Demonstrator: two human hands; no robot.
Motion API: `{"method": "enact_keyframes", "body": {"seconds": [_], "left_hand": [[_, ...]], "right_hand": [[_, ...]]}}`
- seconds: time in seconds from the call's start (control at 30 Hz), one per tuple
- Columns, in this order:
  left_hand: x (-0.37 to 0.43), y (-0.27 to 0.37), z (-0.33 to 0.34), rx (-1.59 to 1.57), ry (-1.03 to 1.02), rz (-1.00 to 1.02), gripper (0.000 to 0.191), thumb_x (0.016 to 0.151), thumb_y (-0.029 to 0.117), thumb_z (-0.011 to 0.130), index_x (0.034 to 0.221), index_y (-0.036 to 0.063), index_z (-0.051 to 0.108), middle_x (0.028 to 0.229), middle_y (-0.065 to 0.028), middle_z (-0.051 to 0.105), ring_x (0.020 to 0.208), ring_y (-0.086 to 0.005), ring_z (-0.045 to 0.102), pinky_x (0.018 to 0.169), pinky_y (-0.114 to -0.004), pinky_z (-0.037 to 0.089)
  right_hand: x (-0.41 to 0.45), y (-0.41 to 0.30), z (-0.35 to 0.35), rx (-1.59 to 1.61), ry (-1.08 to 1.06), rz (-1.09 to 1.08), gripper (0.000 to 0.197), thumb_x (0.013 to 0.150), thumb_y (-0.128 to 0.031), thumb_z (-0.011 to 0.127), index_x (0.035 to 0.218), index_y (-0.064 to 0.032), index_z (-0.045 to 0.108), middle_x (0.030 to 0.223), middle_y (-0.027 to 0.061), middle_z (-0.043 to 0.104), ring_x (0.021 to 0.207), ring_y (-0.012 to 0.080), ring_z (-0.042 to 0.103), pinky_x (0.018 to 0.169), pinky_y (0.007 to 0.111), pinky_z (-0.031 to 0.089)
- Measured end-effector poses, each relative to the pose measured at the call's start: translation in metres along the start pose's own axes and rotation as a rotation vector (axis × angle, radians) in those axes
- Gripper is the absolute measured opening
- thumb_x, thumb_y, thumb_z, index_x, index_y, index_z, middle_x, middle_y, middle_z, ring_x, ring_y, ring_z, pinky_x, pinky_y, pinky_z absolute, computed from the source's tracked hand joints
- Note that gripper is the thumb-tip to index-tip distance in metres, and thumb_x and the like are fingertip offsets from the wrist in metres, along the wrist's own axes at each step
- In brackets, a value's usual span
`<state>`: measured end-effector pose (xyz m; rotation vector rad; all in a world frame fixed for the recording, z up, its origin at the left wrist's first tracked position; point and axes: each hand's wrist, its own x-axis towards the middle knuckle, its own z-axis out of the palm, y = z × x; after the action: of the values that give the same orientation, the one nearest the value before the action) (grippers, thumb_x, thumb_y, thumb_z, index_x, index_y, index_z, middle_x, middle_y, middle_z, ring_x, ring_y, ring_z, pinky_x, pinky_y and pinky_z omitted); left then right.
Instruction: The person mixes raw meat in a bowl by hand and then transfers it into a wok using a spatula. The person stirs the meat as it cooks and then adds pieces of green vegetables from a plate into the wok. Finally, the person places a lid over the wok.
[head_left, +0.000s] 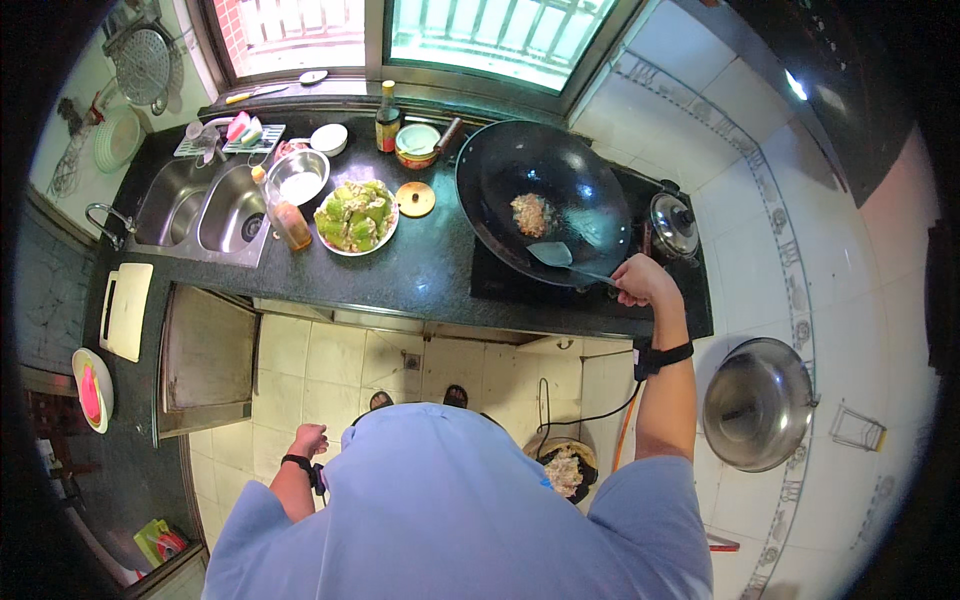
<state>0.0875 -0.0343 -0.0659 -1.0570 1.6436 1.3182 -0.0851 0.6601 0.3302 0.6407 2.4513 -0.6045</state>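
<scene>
My right hand (645, 280) grips the handle of a wok spatula (552, 253) at the near right rim of a large black wok (495, 180). The spatula's blade rests inside the wok, just below a small heap of browned, minced-looking food (529, 215). The wok's dark inner surface shines as if oiled. My left hand (311, 441) hangs low at my side, away from the counter, with its fingers loosely curled. No object shows in it, but its palm is hidden.
Left of the wok are a plate of stuffed green vegetables (357, 217), an oil bottle (291, 223), a steel bowl (298, 177), a sauce bottle (388, 120) and a double sink (232, 210). A lidded pot (673, 225) stands right of the wok. A bin (564, 469) sits beside me.
</scene>
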Motion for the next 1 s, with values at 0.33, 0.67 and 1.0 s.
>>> {"method": "enact_keyframes", "body": {"seconds": [0.33,0.67,1.0], "left_hand": [[-0.007,0.012,0.001,-0.056,-0.043,0.018,0.015,0.087,0.012,0.058,0.095,0.0,0.055,0.064,-0.0079,0.054,0.048,-0.018,0.052,0.042,-0.032,0.043],[-0.016,0.001,-0.01,-0.039,-0.04,0.01,0.012,0.088,0.012,0.057,0.087,0.0017,0.051,0.059,-0.0054,0.048,0.045,-0.0163,0.048,0.04,-0.032,0.042],[-0.012,-0.017,-0.004,-0.086,0.001,-0.007,0.014,0.087,0.013,0.058,0.092,0.0005,0.054,0.059,-0.0061,0.05,0.047,-0.0183,0.051,0.042,-0.033,0.044]], "right_hand": [[0.032,-0.041,0.043,0.143,0.115,0.017,0.026,0.086,0.0,0.047,0.101,0.004,0.068,0.067,0.0134,0.065,0.05,0.0177,0.06,0.044,0.03,0.047],[0.059,-0.067,0.053,0.356,0.131,0.01,0.019,0.088,0.002,0.046,0.088,0.0084,0.064,0.064,0.014,0.061,0.05,0.0168,0.056,0.042,0.031,0.043],[0.065,-0.083,0.028,0.447,-0.084,-0.059,0.018,0.091,-0.002,0.05,0.103,0.0075,0.06,0.069,0.0131,0.063,0.051,0.0135,0.054,0.042,0.027,0.041]]}}
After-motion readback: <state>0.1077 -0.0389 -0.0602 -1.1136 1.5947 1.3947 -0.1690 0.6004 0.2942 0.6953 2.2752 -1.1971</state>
